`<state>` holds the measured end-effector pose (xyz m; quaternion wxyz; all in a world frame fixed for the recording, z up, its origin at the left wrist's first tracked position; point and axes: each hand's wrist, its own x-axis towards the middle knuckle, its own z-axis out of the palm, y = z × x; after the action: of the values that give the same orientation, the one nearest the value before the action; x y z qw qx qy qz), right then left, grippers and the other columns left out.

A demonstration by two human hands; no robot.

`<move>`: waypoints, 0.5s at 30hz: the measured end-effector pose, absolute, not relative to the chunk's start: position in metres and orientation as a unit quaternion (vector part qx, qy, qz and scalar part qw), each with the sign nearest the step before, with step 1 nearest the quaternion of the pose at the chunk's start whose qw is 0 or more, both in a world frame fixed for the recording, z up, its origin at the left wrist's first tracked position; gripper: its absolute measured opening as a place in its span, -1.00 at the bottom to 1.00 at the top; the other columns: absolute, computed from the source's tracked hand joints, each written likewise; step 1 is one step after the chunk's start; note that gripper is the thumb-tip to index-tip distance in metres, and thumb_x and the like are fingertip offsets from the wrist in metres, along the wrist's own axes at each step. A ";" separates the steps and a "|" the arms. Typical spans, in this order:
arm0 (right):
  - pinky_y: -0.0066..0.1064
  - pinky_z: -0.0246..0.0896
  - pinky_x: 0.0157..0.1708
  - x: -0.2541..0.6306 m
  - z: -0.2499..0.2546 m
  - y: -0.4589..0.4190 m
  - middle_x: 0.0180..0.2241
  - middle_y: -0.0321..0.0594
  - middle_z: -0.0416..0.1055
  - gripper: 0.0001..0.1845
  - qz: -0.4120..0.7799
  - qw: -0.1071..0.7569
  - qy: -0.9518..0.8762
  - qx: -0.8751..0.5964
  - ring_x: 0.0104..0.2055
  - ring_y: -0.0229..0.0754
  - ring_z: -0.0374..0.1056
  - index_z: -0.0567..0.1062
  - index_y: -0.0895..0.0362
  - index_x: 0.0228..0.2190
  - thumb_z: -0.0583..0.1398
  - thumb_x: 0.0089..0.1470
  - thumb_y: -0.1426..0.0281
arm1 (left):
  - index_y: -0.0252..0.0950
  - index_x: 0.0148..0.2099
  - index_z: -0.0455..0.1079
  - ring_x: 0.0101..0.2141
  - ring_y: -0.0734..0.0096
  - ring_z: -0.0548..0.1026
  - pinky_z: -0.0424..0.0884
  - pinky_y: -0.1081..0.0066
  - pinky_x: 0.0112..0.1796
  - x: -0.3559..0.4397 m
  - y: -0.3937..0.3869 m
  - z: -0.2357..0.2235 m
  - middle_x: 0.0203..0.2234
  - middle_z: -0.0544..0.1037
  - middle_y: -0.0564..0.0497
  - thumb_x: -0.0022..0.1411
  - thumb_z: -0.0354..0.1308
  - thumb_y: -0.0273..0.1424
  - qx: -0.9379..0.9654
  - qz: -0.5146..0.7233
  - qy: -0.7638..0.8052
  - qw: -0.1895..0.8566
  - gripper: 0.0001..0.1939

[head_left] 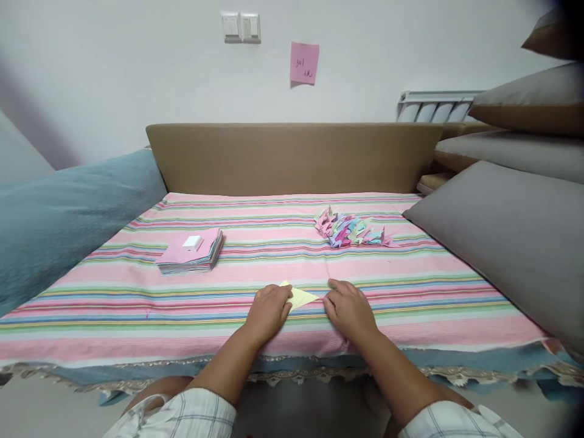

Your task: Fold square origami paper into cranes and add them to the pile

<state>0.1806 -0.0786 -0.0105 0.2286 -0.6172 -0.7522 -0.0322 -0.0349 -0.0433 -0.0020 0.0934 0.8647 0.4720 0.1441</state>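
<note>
A pale yellow sheet of folding paper (301, 297), folded to a point on its right side, lies on the striped cloth in front of me. My left hand (270, 309) grips its left part between thumb and fingers, covering that end. Close to the paper's right tip is my right hand (349, 309), its fingers bent and slightly apart. Whether a fingertip touches the tip is hard to make out. Beyond my right hand lies a row of small folded paper pieces (349, 230) in pink, purple, blue and green.
To the left sits a stack of coloured paper sheets (212, 250) with a small white box (193, 243) on top. Grey cushions (506, 225) pile up at the right. A blue-green bolster (82, 213) borders the left, and a brown backrest (292, 159) the far side.
</note>
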 end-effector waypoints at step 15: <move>0.11 -0.53 0.17 0.140 -0.016 -0.073 0.00 -0.19 0.37 -0.57 0.103 0.235 -0.812 -0.523 0.19 -0.05 0.04 0.24 0.09 0.04 0.00 0.11 0.42 | -0.23 0.05 0.27 -0.09 0.24 0.35 0.22 0.25 -0.08 -0.035 -0.044 -0.004 -0.15 0.50 -0.03 0.22 -0.01 -0.41 0.864 0.148 0.471 0.098 -0.66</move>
<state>0.1401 -0.0727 -0.0161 0.2354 -0.5234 -0.8125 0.1027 -0.0351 -0.0437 -0.0039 0.0981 0.8640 0.4710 0.1484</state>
